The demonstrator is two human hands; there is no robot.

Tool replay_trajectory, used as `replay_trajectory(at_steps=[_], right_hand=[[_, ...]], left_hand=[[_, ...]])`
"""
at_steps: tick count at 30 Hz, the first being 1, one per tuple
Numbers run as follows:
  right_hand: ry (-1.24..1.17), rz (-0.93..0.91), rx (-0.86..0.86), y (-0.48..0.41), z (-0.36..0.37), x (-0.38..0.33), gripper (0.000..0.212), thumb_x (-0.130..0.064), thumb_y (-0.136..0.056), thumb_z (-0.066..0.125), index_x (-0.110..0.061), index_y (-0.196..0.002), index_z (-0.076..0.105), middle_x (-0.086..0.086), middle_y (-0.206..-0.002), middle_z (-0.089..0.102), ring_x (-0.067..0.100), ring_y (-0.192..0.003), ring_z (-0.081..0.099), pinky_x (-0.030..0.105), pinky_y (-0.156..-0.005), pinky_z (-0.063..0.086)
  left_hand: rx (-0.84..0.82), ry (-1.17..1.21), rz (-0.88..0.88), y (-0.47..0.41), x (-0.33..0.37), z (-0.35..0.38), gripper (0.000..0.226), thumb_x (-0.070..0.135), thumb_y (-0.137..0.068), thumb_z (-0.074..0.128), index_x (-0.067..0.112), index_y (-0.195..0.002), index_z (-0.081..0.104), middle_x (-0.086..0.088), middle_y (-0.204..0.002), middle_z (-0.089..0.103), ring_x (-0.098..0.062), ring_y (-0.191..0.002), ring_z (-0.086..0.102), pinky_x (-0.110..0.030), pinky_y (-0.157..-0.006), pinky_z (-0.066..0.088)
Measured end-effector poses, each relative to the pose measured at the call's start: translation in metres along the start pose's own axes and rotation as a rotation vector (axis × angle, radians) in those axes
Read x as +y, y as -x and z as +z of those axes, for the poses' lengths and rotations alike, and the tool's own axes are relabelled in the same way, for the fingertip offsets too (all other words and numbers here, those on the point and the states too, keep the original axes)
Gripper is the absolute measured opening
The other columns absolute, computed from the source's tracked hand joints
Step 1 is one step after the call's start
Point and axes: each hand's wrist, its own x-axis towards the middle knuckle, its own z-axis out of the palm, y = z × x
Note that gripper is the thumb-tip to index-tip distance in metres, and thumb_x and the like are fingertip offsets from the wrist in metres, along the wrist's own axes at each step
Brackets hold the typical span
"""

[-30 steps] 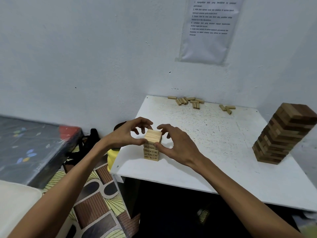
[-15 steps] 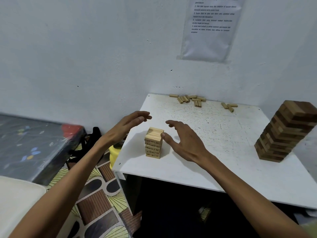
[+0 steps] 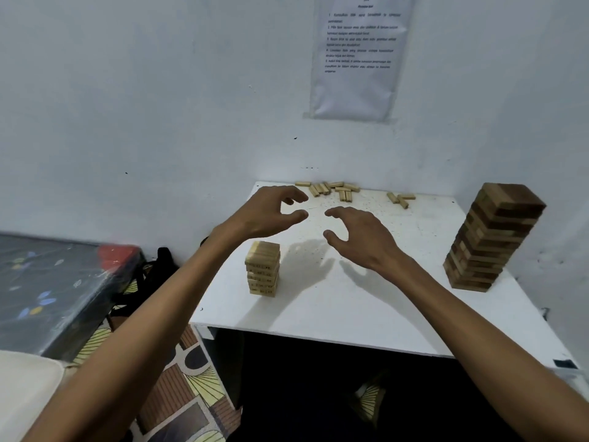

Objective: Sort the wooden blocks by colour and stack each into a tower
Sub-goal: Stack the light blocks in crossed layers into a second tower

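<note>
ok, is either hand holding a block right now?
No: the left hand and right hand both hover empty over the table, fingers loosely curled, past the light tower.

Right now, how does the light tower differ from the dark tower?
The light tower is short, the dark tower much taller. The light tower is pale, the dark tower brown. The light tower stands left on the table, the dark tower right. Both are stacked blocks.

White table against white wall, printed sheet on it, dark flowered mattress at left, patterned floor below
</note>
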Motion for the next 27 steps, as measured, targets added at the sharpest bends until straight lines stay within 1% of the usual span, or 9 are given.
replay_trajectory(at_steps=[3,5,7,10,13,17,21,24,27], right_hand=[[0.028,0.035,-0.020,-0.006,-0.009,0.016,0.047,-0.045,-0.098,0.059,-0.026,-0.141,0.054,-0.001,-0.140,0.062,0.025,-0.129,0.055,0.042,-0.097,0.050],[0.045,0.052,-0.024,-0.011,-0.014,0.028,0.047,-0.045,-0.099,0.059,-0.025,-0.142,0.055,0.000,-0.140,0.062,0.026,-0.128,0.055,0.040,-0.096,0.049],[0.055,0.068,-0.031,-0.016,-0.018,0.040,0.047,-0.045,-0.100,0.058,-0.024,-0.142,0.055,0.000,-0.140,0.062,0.026,-0.128,0.056,0.040,-0.096,0.049],[0.072,0.092,-0.057,-0.026,-0.019,0.059,0.046,-0.044,-0.101,0.058,-0.023,-0.142,0.055,0.003,-0.138,0.063,0.027,-0.127,0.056,0.040,-0.096,0.049],[0.067,0.123,-0.082,-0.039,-0.016,0.078,0.045,-0.043,-0.102,0.057,-0.022,-0.142,0.055,0.005,-0.137,0.063,0.027,-0.125,0.057,0.040,-0.095,0.049],[0.075,0.141,-0.087,-0.061,-0.008,0.101,0.044,-0.040,-0.103,0.056,-0.020,-0.142,0.055,0.005,-0.140,0.062,0.027,-0.129,0.055,0.039,-0.095,0.047],[0.076,0.170,-0.078,-0.089,0.008,0.117,0.043,-0.038,-0.104,0.055,-0.016,-0.141,0.056,0.008,-0.135,0.063,0.030,-0.127,0.056,0.040,-0.092,0.048],[0.074,0.190,-0.058,-0.116,0.025,0.129,0.041,-0.038,-0.104,0.054,-0.013,-0.137,0.057,0.011,-0.129,0.065,0.032,-0.121,0.058,0.039,-0.086,0.048],[0.046,0.201,-0.028,-0.140,0.045,0.136,0.036,-0.037,-0.103,0.055,-0.014,-0.130,0.061,0.010,-0.126,0.065,0.032,-0.118,0.059,0.039,-0.084,0.048]], left_hand=[[-0.029,-0.036,-0.032,-0.019,0.017,0.014,0.037,0.036,-0.097,0.068,0.020,-0.130,0.066,0.005,-0.132,0.068,-0.011,-0.115,0.062,-0.022,-0.090,0.042],[-0.022,-0.029,-0.059,-0.030,0.027,0.027,0.040,0.041,-0.097,0.067,0.019,-0.130,0.067,0.003,-0.131,0.068,-0.012,-0.113,0.063,-0.024,-0.090,0.043],[-0.018,-0.037,-0.090,-0.042,0.034,0.041,0.042,0.043,-0.097,0.067,0.018,-0.131,0.066,0.002,-0.131,0.068,-0.015,-0.115,0.063,-0.027,-0.095,0.046],[-0.011,-0.081,-0.150,-0.061,0.040,0.063,0.042,0.038,-0.098,0.066,0.020,-0.135,0.063,0.001,-0.136,0.066,-0.020,-0.123,0.061,-0.038,-0.105,0.048],[-0.022,-0.165,-0.197,-0.080,0.041,0.082,0.043,0.033,-0.100,0.064,0.018,-0.140,0.059,-0.001,-0.142,0.062,-0.023,-0.129,0.057,-0.041,-0.106,0.047],[-0.061,-0.261,-0.272,-0.113,0.027,0.105,0.044,0.031,-0.102,0.060,0.020,-0.144,0.054,-0.002,-0.147,0.057,-0.023,-0.136,0.051,-0.041,-0.107,0.045],[-0.012,-0.283,-0.358,-0.148,0.006,0.119,0.046,0.027,-0.103,0.056,0.023,-0.149,0.051,-0.002,-0.152,0.054,-0.025,-0.142,0.046,-0.043,-0.111,0.042],[0.045,-0.278,-0.409,-0.176,-0.011,0.133,0.042,0.026,-0.103,0.055,0.025,-0.145,0.055,-0.002,-0.148,0.057,-0.026,-0.140,0.048,-0.042,-0.108,0.039],[0.096,-0.298,-0.432,-0.198,-0.028,0.146,0.035,0.025,-0.103,0.054,0.023,-0.138,0.059,-0.004,-0.141,0.061,-0.028,-0.135,0.050,-0.043,-0.105,0.039]])
